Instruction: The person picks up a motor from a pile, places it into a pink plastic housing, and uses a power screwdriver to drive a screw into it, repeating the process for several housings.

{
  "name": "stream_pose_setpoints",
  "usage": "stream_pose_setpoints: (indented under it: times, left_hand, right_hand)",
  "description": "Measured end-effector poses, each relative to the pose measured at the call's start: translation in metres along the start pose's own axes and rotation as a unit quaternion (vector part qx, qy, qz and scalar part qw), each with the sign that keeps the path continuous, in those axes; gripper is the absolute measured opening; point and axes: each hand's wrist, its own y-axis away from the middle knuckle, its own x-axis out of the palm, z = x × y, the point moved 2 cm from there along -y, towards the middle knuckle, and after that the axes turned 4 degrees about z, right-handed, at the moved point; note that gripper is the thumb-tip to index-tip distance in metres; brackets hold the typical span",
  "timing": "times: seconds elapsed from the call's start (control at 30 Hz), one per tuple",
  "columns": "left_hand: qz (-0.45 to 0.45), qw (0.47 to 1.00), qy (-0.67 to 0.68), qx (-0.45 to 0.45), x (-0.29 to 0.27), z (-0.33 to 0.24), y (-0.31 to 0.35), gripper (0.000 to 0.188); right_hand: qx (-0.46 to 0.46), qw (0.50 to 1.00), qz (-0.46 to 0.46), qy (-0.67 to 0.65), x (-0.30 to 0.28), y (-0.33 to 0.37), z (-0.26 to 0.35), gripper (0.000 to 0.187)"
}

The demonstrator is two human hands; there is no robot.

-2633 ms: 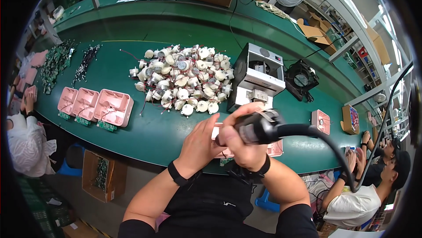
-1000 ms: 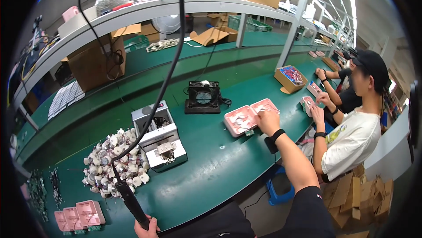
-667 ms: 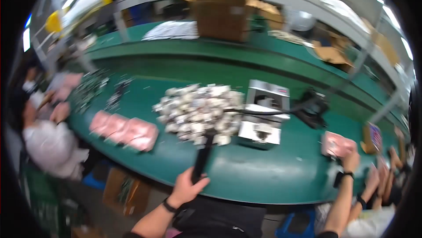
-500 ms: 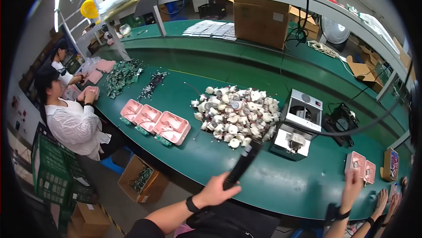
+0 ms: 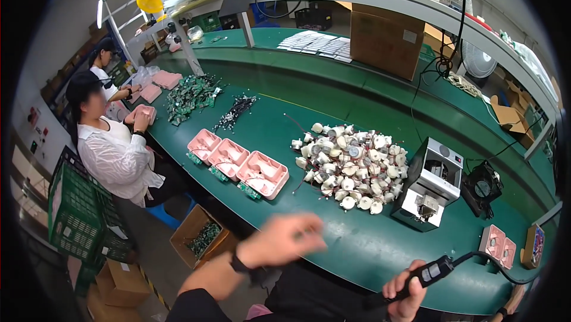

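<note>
1. Tool first: a black handheld driver (image 5: 429, 272) with a thick black cable (image 5: 483, 258) running off to the right sits in the right hand (image 5: 406, 293), low in the view and just over the near edge of the green table (image 5: 351, 244). The fingers are wrapped tight around its grip, the tool tilted up to the right.
2. The left hand (image 5: 284, 240) hovers above the table's near edge, blurred by motion — it looks loosely curled and holds nothing I can make out; whether the fingers are spread or pressed together I cannot tell. A dark band circles its wrist.
3. Beyond the hands lies a heap of small white round parts (image 5: 350, 166), loose on the green surface.
4. Just right of the heap stands a grey-and-black boxy machine (image 5: 431, 184), and beside that a small black fan (image 5: 482, 189).
5. Left of the heap, three pink trays (image 5: 238, 161) sit in a row near the table's edge; farther back lie dark wire bundles (image 5: 235, 112) and a pile of green circuit boards (image 5: 189, 95).
6. At the right edge, near the cable, another pink tray (image 5: 498, 246) (a double one).
7. A person in a white shirt (image 5: 116, 155) sits at the left of the table, hands on a pink tray; another person sits behind.
8. Under the table — a cardboard box (image 5: 201, 239) of parts, and a green crate (image 5: 80, 218) on the floor.
</note>
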Motion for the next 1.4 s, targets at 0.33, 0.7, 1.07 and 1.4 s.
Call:
stream_pose_setpoints:
  times: [0.33, 0.7, 1.07, 1.4]
  left_hand:
    - [-0.366, 0.757, -0.516, -0.165, -0.215, 0.203, 0.035, 0.029]
    - [-0.323, 0.835, -0.398, -0.199, -0.207, 0.207, 0.025, 0.023]
    - [-0.227, 0.912, -0.321, -0.116, -0.098, 0.112, 0.024, 0.021]
    - [-0.155, 0.954, -0.238, -0.094, 0.016, 0.042, 0.009, 0.019]
  right_hand:
    - [0.09, 0.987, -0.043, 0.128, -0.021, 0.015, 0.004, 0.038]
    - [0.176, 0.942, -0.034, 0.283, -0.024, -0.003, -0.026, 0.037]
    - [0.203, 0.919, -0.051, 0.335, 0.0, -0.024, -0.054, 0.046]
    - [0.123, 0.913, -0.163, 0.352, -0.04, 0.004, -0.002, 0.05]
